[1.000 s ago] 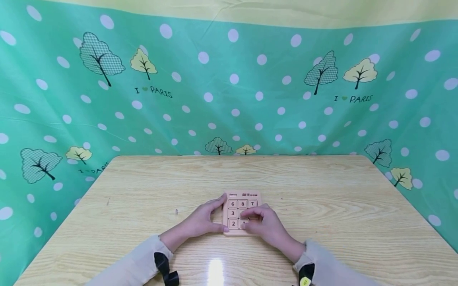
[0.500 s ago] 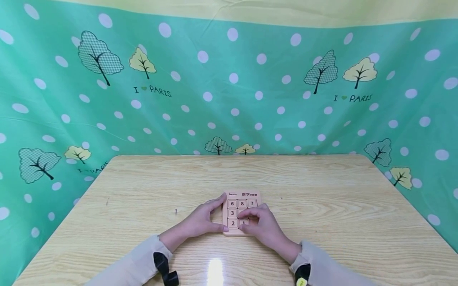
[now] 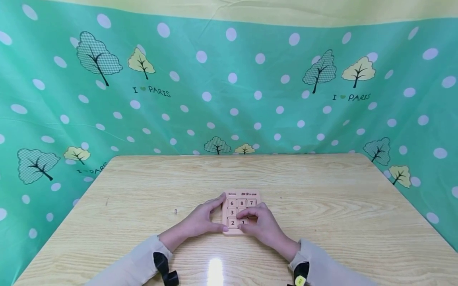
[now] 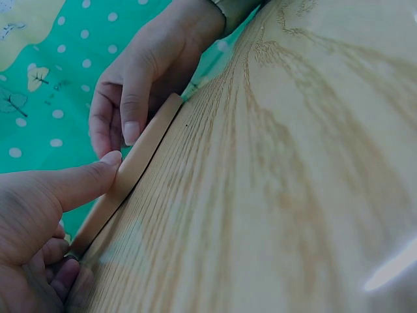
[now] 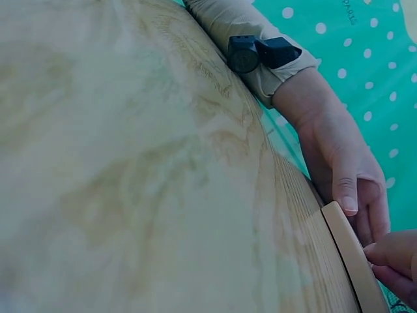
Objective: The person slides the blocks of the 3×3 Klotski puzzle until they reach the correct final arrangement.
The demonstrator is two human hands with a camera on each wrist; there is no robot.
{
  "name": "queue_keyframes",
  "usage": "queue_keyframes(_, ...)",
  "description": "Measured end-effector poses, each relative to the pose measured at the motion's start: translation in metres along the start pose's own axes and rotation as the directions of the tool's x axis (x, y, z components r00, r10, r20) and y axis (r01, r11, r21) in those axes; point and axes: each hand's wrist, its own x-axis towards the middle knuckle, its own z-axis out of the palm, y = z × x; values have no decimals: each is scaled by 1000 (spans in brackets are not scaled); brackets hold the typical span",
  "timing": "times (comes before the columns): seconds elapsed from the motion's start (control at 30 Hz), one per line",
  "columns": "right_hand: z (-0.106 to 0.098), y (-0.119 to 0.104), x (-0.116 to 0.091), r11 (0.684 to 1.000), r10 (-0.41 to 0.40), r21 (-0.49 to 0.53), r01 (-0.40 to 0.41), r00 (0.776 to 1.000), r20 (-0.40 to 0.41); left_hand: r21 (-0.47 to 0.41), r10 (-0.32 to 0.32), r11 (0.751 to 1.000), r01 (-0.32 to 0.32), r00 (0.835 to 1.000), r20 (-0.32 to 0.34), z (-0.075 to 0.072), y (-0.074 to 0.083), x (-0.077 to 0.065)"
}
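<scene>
A pink sliding number puzzle lies flat on the table, its numbered tiles in rows. In the head view, 6, 8 and 7 show along the top, 3 and 2 down the left, and 1 at the bottom. My left hand holds the puzzle's left side, index finger at the upper corner and thumb at the lower one. The right hand reaches over its right part, thumb and index finger bent and touching the tiles near 1. That hand hides the remaining tiles. Both wrist views show the puzzle frame edge-on.
The wood-grain table stretches away on all sides of the puzzle. Behind it hangs a green dotted cloth printed with trees. A dark strap with a small camera sits on the left sleeve.
Over the first half second my right hand shifts slightly left across the tiles, and more of tile 1 shows. Since then it stays nearly still. The left hand keeps its place.
</scene>
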Motion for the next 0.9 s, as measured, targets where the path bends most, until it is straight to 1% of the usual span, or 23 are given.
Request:
queue_keyframes(0.3, -1, -1, 1, 999, -10, -38, 10, 1000, 5, 11, 8, 1000, -8, 1000, -7, 2, -2, 2)
queue_keyframes(0.6, -6, -4, -1, 999, 9, -47, -9, 1000, 1, 20, 4, 1000, -4, 1000, -13, 1, -2, 2)
queue_keyframes(0.9, -11, -1, -5, 998, 35, -55, -35, 999, -12, 13, 5, 1000, -5, 1000, -15, 1, -1, 1)
